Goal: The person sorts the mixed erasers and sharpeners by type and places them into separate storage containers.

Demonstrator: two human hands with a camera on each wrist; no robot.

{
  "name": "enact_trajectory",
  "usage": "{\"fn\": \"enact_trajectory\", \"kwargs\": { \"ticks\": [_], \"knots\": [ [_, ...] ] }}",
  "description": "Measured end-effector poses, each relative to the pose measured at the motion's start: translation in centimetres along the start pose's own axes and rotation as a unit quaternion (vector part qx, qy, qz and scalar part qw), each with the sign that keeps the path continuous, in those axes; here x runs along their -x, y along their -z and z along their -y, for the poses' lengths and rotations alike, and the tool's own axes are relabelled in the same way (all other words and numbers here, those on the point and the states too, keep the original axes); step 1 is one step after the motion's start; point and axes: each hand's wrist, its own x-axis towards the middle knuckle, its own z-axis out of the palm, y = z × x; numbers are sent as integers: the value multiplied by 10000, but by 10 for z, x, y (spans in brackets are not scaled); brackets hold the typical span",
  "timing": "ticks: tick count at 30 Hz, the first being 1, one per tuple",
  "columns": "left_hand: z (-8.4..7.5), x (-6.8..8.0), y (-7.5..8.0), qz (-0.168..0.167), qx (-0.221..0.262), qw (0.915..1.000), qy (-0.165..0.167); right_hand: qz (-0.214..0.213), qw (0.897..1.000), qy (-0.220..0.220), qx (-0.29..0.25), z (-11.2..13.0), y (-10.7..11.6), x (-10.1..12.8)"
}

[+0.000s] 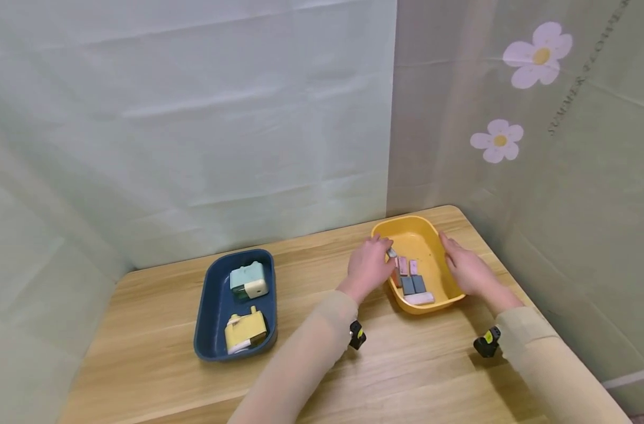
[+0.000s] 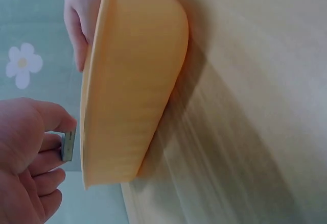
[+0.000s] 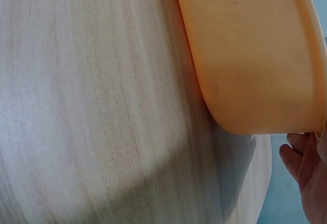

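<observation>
Grey eraser (image 2: 67, 145) pinched in left hand (image 1: 368, 266), above yellow tub (image 1: 433, 235)

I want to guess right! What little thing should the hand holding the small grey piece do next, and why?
Probably lower it into the yellow tub and let go. The left hand pinches a small grey piece just over the rim, other small blocks already lie inside, and the right hand rests on the tub's far side.

the small grey piece (image 2: 67, 145) pinched by the left hand (image 2: 25, 163) is too small to identify, and the right hand (image 3: 309, 170) is cut off by the picture's edge.
</observation>
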Motion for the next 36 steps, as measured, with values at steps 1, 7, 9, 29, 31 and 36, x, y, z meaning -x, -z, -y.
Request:
{"fn": "enact_trajectory", "kwargs": {
  "ticks": [1,7,9,29,31,36],
  "knots": [
    [1,-3,0,74,-129,9999,-3,-8,10000,15,-5,1,0,0],
    [3,-19,1,391,-754,9964,24,-13,10000,22,-64,4,0,1],
    [5,-22,0,522,-809,9953,131,11,9999,46,-100,5,-1,0],
    [21,-16,3,578,-604,9947,595,110,9997,196,-121,11,-6,-6],
    [21,-11,7,324,-365,9973,552,121,9997,177,-121,9,-5,-6],
    [17,16,24,-161,384,9991,1,209,9992,194,-292,2,1,-4]
  ]
}}
